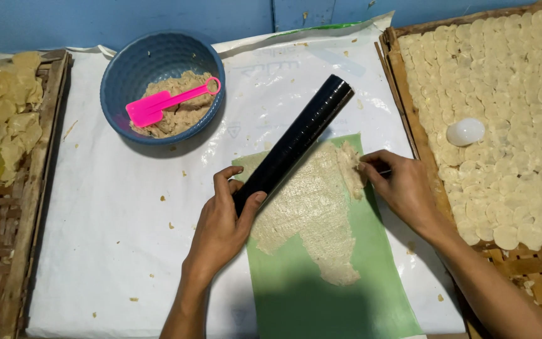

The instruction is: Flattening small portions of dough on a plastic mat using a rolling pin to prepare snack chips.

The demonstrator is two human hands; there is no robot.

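Observation:
My left hand (224,223) grips the near end of a black cylindrical roller (299,138), which lies slanted across a green sheet (321,301). A thin, ragged layer of beige dough (312,213) is spread flat on that sheet. My right hand (403,185) pinches the dough's upper right edge, where it bunches up thicker, and seems to hold a thin stick-like object that I cannot make out.
A blue bowl (117,78) at the back left holds beige dough and a pink spatula (170,102). A white plastic sheet (108,238) covers the table. A woven tray (534,270) on the right carries several round pale discs and a white egg-shaped object (465,132). Another woven tray (1,238) with yellowish pieces sits left.

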